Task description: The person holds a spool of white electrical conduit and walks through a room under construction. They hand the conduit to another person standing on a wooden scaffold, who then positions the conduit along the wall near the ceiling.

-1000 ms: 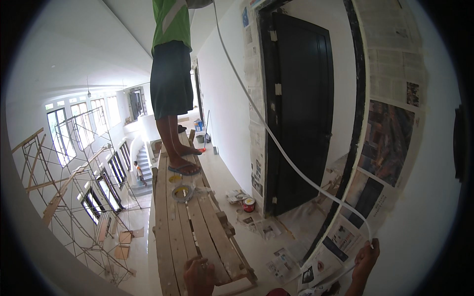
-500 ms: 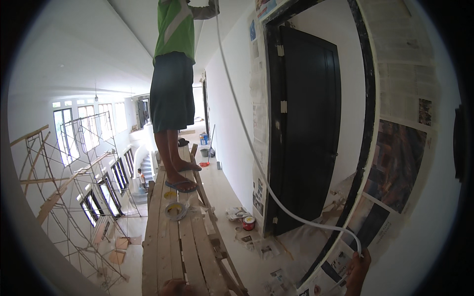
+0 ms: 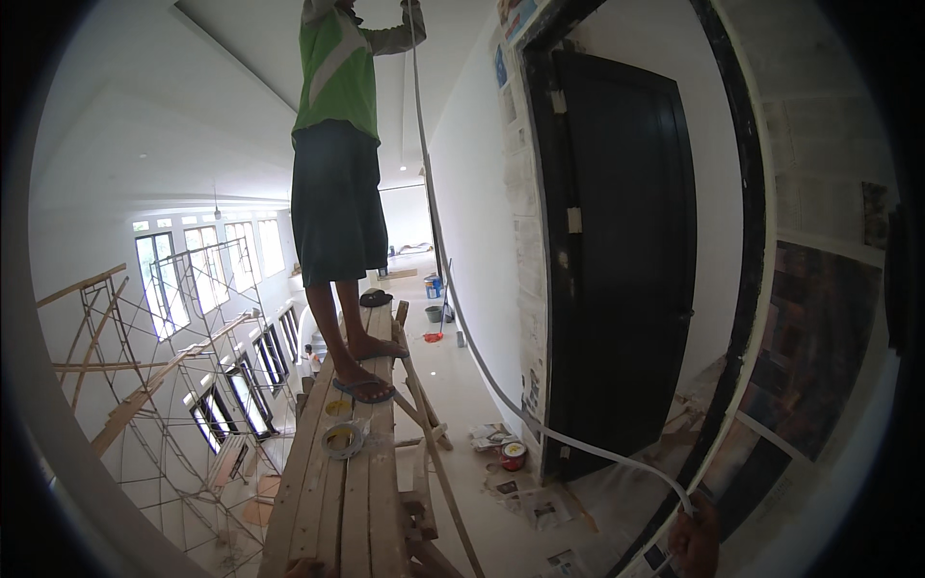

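My right hand [image 3: 696, 541], low at the right beside the door frame, is closed round the lower end of a long flexible white strip [image 3: 470, 349]. From there the strip bows left across the doorway, then rises along the wall. Its upper part is held by the raised hand of another person [image 3: 337, 183] in a green top and dark shorts, who stands on the plank platform [image 3: 332, 506]. At the bottom edge, over the planks, a small brown shape shows; I cannot make out whether it is part of my left hand.
A dark door [image 3: 621, 260] stands ajar in a frame edged with newspaper [image 3: 819, 337]. Tape rolls [image 3: 342, 439] lie on the planks near the person's sandals. A paint can [image 3: 512, 455] stands on the floor. Left of the platform is a drop with metal scaffolding [image 3: 183, 376].
The view has shifted, so the person and doorway sit differently in it. My right hand still grips the strip, now slightly lower in the picture. The brown shape at the bottom shows less.
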`<state>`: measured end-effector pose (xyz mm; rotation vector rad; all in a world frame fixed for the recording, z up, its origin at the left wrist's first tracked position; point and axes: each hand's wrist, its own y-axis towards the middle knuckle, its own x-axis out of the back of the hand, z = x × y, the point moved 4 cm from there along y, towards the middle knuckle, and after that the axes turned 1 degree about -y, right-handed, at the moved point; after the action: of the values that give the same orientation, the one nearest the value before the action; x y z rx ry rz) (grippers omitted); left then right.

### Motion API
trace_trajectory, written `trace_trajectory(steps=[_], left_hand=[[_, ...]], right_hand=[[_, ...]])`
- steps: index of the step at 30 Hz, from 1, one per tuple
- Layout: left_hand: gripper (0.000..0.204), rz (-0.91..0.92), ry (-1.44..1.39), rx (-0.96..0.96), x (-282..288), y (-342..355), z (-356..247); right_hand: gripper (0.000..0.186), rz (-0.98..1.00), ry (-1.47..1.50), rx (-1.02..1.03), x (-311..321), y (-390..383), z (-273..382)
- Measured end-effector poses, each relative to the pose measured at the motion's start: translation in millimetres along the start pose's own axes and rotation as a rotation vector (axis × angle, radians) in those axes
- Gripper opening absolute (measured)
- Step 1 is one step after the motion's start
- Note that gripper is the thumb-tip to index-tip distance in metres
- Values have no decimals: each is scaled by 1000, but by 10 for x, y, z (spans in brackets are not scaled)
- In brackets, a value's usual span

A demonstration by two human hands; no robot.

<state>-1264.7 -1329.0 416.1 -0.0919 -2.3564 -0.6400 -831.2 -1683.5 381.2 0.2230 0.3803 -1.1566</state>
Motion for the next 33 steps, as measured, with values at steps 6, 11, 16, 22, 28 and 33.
trace_trajectory(steps=[6, 11, 16, 22, 28, 33], left_hand=[[31, -59, 47, -83, -92, -18, 8], [30, -96, -1, 1, -86, -63, -42], [29, -92, 62, -17, -71, -33, -140], [26, -119, -14, 36, -60, -10, -193], [22, -119, 24, 62, -59, 39, -179], [22, -115, 37, 68, -65, 60, -162]], right_hand=[[65, 47, 182, 13, -58, 401, -45], [59, 149, 199, 38, 0, 733, -139], [33, 281, 214, 89, -69, 996, -262], [29, 213, 278, 58, -154, 1126, -272], [28, 309, 245, 115, -230, 1233, -249], [27, 363, 264, 116, -268, 1306, -345]])
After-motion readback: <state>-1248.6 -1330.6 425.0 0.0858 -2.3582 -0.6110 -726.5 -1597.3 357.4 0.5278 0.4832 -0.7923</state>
